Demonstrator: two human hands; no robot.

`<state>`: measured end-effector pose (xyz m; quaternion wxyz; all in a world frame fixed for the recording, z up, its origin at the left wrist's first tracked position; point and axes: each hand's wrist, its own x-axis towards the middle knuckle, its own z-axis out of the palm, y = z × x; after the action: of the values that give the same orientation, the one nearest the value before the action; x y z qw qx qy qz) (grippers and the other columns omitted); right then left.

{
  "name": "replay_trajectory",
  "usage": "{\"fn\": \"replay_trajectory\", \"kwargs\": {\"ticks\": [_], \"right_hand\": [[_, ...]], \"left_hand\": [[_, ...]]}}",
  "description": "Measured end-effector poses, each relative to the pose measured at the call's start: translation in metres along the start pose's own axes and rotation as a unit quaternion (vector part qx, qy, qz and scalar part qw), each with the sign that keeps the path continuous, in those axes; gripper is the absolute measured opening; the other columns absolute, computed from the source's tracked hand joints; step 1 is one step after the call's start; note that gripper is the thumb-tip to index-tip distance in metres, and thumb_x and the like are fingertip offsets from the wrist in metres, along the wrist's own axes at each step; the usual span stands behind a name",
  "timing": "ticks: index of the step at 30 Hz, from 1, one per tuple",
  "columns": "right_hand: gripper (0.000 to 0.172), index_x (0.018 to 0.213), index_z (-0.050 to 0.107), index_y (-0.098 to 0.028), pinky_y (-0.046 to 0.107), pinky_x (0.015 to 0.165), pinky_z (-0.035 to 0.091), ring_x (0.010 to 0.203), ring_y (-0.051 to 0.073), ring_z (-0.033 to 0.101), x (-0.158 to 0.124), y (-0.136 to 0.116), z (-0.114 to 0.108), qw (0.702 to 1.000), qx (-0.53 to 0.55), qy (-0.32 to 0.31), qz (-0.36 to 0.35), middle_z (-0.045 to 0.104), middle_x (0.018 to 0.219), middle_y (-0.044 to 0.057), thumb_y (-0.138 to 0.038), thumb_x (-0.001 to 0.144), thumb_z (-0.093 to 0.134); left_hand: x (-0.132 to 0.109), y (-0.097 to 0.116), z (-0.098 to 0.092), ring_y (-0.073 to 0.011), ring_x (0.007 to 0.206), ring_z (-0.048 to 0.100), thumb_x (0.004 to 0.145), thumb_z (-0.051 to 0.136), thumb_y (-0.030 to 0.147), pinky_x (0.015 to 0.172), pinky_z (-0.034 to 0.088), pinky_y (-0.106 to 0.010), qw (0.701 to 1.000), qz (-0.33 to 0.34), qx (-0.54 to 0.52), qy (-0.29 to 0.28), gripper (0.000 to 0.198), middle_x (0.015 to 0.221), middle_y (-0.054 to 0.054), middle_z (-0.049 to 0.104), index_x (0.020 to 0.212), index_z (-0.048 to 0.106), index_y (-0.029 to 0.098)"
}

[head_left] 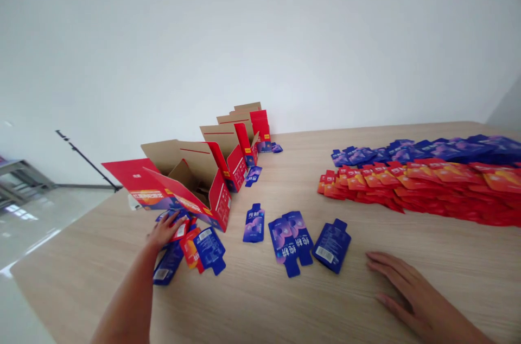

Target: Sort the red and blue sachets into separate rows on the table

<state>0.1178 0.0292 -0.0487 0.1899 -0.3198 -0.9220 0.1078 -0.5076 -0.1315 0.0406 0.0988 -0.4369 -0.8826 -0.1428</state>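
Note:
My left hand [165, 230] lies on a jumble of pouches in front of the nearest open carton [217, 197]. Its fingers look stretched out and apart over a red pouch [182, 231]; what lies under the palm is hidden. Beside it are a blue pouch [210, 249], an orange-red pouch [189, 249] and another blue pouch [167, 265] below the wrist. My right hand [411, 298] hovers over or rests on the table at the right, fingers apart, holding nothing. Nearest to it is a blue pouch [332, 246] with its back label up.
Several open red cartons [259, 127] stand in a row toward the wall. Purple-blue pouches [254, 223] lie singly along the row, and two overlap [284, 238] mid-table. At the right are long rows of red pouches [427, 186] and blue pouches [439, 148]. The table's left edge [36, 300] borders the floor.

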Motion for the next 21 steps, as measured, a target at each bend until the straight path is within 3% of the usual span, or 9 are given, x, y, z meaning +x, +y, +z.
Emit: {"fn": "replay_trajectory", "kwargs": {"ticks": [3, 6, 10, 16, 21], "right_hand": [[0.048, 0.12, 0.059, -0.024, 0.048, 0.094, 0.046, 0.116, 0.03, 0.05, 0.001, -0.003, 0.0, 1.0, 0.007, -0.001, 0.012, 0.053, 0.128, 0.01, -0.047, 0.078, 0.054], [0.048, 0.119, 0.059, -0.022, 0.049, 0.094, 0.045, 0.116, 0.03, 0.05, 0.002, -0.006, -0.002, 1.0, 0.01, -0.003, 0.011, 0.053, 0.127, 0.011, -0.047, 0.079, 0.053], [0.048, 0.12, 0.057, -0.019, 0.048, 0.097, 0.042, 0.118, 0.028, 0.048, 0.003, -0.008, -0.005, 1.0, 0.016, -0.005, -0.001, 0.052, 0.128, 0.012, -0.046, 0.081, 0.051], [0.058, 0.129, 0.048, -0.012, 0.047, 0.101, 0.036, 0.124, 0.028, 0.039, 0.008, -0.021, -0.014, 0.999, 0.035, -0.033, -0.003, 0.043, 0.134, 0.017, -0.045, 0.082, 0.05], [0.066, 0.137, 0.038, -0.016, 0.049, 0.106, 0.025, 0.133, 0.029, 0.022, 0.003, -0.057, -0.025, 0.99, 0.096, -0.081, -0.071, 0.03, 0.143, 0.015, -0.048, 0.081, 0.052]], "left_hand": [[-0.012, -0.002, 0.008, -0.025, 0.111, 0.052, 0.079, 0.042, 0.043, 0.089, 0.042, -0.039, 0.998, -0.025, 0.011, -0.061, 0.037, 0.12, -0.005, 0.059, 0.105, 0.064, 0.028], [-0.037, 0.005, 0.012, -0.0211, 0.118, 0.048, 0.082, 0.039, 0.041, 0.096, 0.038, -0.036, 0.997, -0.001, 0.005, -0.083, 0.041, 0.132, -0.004, 0.05, 0.116, 0.058, 0.026], [-0.082, 0.036, 0.013, -0.0187, 0.125, 0.041, 0.085, 0.035, 0.041, 0.102, 0.033, -0.038, 0.995, 0.043, -0.009, -0.086, 0.043, 0.138, -0.004, 0.044, 0.123, 0.053, 0.027], [-0.143, 0.131, 0.015, -0.0227, 0.124, 0.042, 0.087, 0.037, 0.043, 0.101, 0.033, -0.044, 0.996, 0.062, -0.019, -0.054, 0.041, 0.137, -0.005, 0.045, 0.121, 0.054, 0.031], [-0.155, 0.228, 0.024, -0.0326, 0.118, 0.045, 0.086, 0.036, 0.048, 0.097, 0.032, -0.054, 0.999, 0.018, -0.016, -0.045, 0.046, 0.138, -0.01, 0.042, 0.124, 0.053, 0.028]]}}
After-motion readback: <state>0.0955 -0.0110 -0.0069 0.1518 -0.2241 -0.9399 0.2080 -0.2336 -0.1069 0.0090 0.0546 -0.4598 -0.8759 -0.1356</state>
